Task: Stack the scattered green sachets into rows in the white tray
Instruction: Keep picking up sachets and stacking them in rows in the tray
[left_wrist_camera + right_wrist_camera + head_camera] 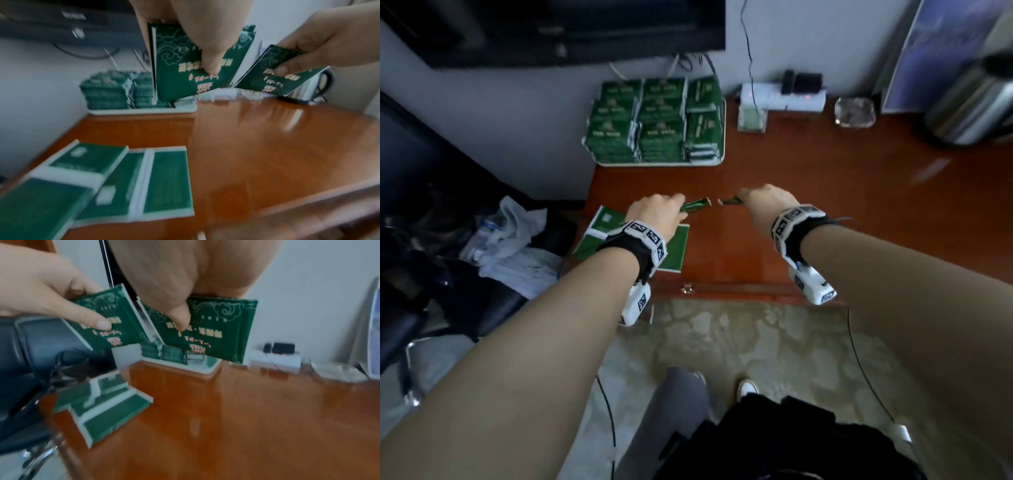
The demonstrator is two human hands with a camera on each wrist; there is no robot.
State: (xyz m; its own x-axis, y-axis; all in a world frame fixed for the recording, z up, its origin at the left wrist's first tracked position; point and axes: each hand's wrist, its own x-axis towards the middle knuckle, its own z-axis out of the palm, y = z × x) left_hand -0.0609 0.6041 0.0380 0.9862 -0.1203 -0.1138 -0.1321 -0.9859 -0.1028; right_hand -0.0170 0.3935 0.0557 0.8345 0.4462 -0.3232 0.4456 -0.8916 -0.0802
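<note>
My left hand (659, 212) pinches a small stack of green sachets (180, 76) above the wooden table, thumb on the printed front. Just to its right, my right hand (763, 202) pinches another green sachet bundle (218, 331) the same way; the two bundles nearly meet end to end (714, 202). The white tray (664, 163) stands at the table's far left edge against the wall, filled with rows of stacked green sachets (654, 123). More loose sachets (131, 183) lie face down on the table's near left corner, under my left wrist.
The brown table (825, 212) carries a white power strip (784, 99), a glass ashtray (854, 111) and a steel kettle (969, 102) at the back right. A black chair (414, 240) with clutter stands left. A monitor hangs above the tray.
</note>
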